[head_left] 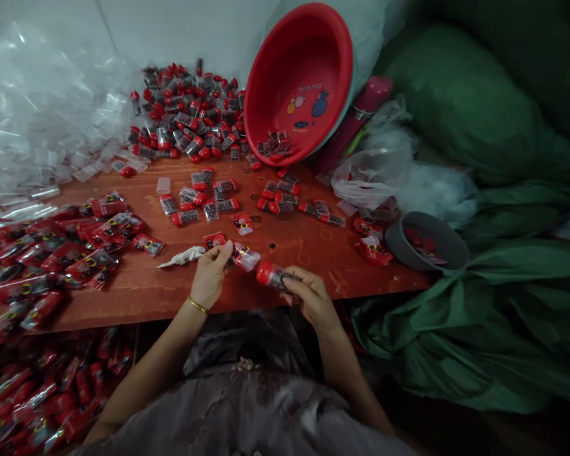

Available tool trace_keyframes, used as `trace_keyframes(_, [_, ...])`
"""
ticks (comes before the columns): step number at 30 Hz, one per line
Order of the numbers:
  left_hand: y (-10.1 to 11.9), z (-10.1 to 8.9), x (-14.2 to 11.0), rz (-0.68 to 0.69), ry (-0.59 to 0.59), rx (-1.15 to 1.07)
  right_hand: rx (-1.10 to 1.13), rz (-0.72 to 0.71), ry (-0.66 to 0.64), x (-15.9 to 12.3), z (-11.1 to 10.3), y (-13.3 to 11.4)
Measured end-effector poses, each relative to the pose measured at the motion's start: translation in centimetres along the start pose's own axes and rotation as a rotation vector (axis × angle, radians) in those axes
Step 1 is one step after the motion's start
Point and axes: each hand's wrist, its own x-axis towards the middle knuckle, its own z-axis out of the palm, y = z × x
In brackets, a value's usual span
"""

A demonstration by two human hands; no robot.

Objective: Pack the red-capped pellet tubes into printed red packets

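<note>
My left hand [211, 273], with a gold bangle at the wrist, pinches a small red printed plastic sleeve [245, 256] between thumb and fingers. In my right hand [310, 295] is a small clear container with a red cap [268, 275] and dark contents, its cap pointing left toward the sleeve. The two are close together above the front of the table; whether they touch is unclear. Just beyond lies a red printed label [242, 223]. A crumpled white scrap [184, 256] rests left of my left hand. Several more red-capped containers [225, 205] lie farther back.
On the reddish table [147, 288] stand a big heap of red-capped containers [190, 114] and a pile of wrapped red packets [95, 237]. A tilted red basin [294, 69], clear plastic sleeves [42, 114], a grey bowl [427, 244] and green cloth [498, 316] surround it.
</note>
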Motion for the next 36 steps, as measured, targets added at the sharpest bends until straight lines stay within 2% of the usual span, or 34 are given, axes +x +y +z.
trace_keyframes(8, [-0.2,-0.6,-0.1,0.215,-0.028,0.154,-0.123,0.006,-0.045,0.2,0.8,-0.1])
trace_keyframes(12, [-0.1,-0.5,-0.1,0.139,-0.032,0.086,-0.139,-0.025,-0.017,0.6,1.3,0.1])
trace_keyframes(15, [-0.1,0.2,-0.6,0.025,-0.035,0.023,-0.169,-0.044,-0.018,0.8,1.8,0.3])
trace_keyframes(18, [-0.2,0.8,-1.3,-0.028,-0.065,0.004,-0.186,-0.076,-0.002,0.9,2.3,0.5])
trace_keyframes(25, [-1.2,1.1,-1.8,0.034,-0.084,0.034,-0.170,-0.113,0.064,1.0,3.5,0.9])
trace_keyframes(30, [-2.3,1.2,-1.7,0.048,-0.153,0.009,-0.175,-0.107,0.231,1.5,4.6,1.6])
trace_keyframes(36, [-1.5,1.4,-1.0,-0.006,-0.155,-0.015,-0.350,-0.256,0.259,1.5,5.5,1.9])
